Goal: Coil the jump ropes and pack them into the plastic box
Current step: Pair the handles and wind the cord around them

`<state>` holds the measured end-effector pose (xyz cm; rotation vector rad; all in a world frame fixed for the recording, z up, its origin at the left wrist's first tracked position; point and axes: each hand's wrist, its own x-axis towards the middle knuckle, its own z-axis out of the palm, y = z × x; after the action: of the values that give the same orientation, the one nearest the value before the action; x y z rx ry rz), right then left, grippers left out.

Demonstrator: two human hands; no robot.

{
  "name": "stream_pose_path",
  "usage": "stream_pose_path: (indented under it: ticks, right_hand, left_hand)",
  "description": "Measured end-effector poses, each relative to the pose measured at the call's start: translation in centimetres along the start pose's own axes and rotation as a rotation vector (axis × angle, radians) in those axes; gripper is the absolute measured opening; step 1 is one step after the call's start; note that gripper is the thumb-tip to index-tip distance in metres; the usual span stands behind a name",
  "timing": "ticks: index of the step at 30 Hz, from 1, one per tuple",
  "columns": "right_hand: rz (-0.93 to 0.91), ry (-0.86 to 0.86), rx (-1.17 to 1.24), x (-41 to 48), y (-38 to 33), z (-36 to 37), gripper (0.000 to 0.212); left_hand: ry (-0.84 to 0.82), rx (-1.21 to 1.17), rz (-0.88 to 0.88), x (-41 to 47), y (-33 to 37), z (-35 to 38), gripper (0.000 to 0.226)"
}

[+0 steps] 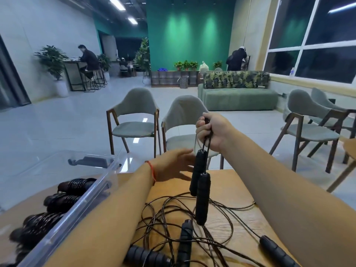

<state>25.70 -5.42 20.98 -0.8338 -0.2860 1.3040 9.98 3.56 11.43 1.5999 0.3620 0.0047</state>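
Jump ropes (185,237) lie in a loose tangle of thin dark cord and black foam handles on the wooden table (240,191), at about 6 o'clock in the view. One more is lifted above the tangle. The right hand (212,132), just past centre toward 1 o'clock, is closed in a fist round its doubled cord. The two hanging handles (202,199) dangle below the fist side by side, one lower than the other, with the lower one's end close above the tangle. The left hand (173,166) is at centre, open with fingers straight, reaching toward the upper handle from 9 o'clock; whether the fingertips touch it cannot be told. A red string bracelet (152,171) circles that wrist. The clear plastic box (81,207) stands on the table at 8 o'clock, just beside the left forearm. It holds several coiled ropes (75,185) in a row, blurred toward the near edge. Beyond the table, at 12 o'clock, two grey chairs (134,120) stand on a glossy floor.
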Motion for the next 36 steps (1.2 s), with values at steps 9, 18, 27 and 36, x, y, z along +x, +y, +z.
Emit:
stream_pose_path:
  ticks: [9,18,27,36]
  right_hand:
    - [-0.096,0.029,0.143,1.5,1.2,0.6,0.044]
    - [-0.118,0.097,-0.61,2.1,6.8,-3.0,0.058]
    - [-0.222,-0.016,-0.685,3.6,15.0,-9.3,0.029]
    - [-0.309,0.13,-0.164,5.4,17.2,-12.0,0.032]
  left_hand:
    - [0.129,0.113,0.214,-2.6,-4.3,5.2,0.073]
    - [0.582,-0.315,0.368,-0.1,-8.4,4.4,0.046]
    - [0.539,-0.233,0.261,0.9,-10.1,2.7,0.047]
    - [0.666,-0.324,0.018,1.2,-11.3,2.4,0.055]
